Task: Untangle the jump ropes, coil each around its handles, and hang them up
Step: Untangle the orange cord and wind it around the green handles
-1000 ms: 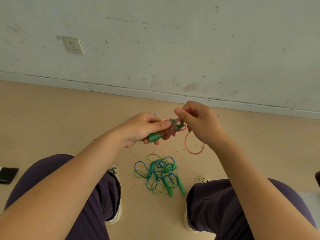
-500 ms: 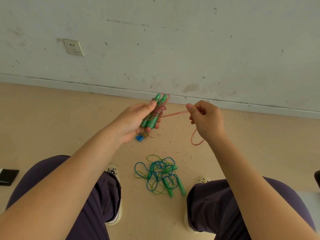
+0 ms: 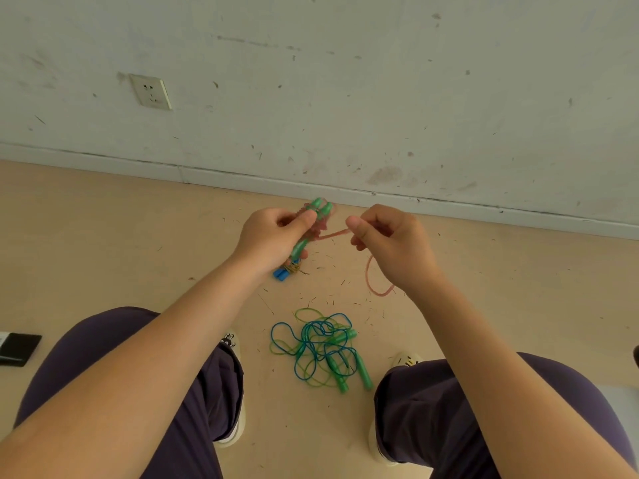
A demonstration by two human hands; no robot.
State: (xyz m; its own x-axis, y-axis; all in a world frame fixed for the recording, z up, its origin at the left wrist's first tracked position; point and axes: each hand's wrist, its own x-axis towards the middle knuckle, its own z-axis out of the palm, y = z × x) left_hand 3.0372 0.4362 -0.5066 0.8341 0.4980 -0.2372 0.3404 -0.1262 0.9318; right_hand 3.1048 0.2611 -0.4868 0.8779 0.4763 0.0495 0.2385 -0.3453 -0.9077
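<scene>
My left hand (image 3: 273, 240) grips a pair of green handles (image 3: 320, 209) held upright, with pink rope (image 3: 375, 283) coiled round their upper part. My right hand (image 3: 390, 243) pinches the free pink strand just right of the handles; the rest of it hangs in a loop below that hand. Behind my left hand on the floor lies a coiled rope with blue handles (image 3: 281, 273), partly hidden. A tangled pile of blue and green ropes (image 3: 320, 347) with green handles lies on the floor between my knees.
A white wall with a socket (image 3: 151, 92) rises just ahead. A black phone-like object (image 3: 19, 349) lies on the floor at the far left. My shoes (image 3: 406, 359) flank the rope pile. Small debris is scattered over the beige floor.
The handles turned from lying sideways to upright in my left hand. My right hand drew the pink strand out to the right, then came back closer to the handles.
</scene>
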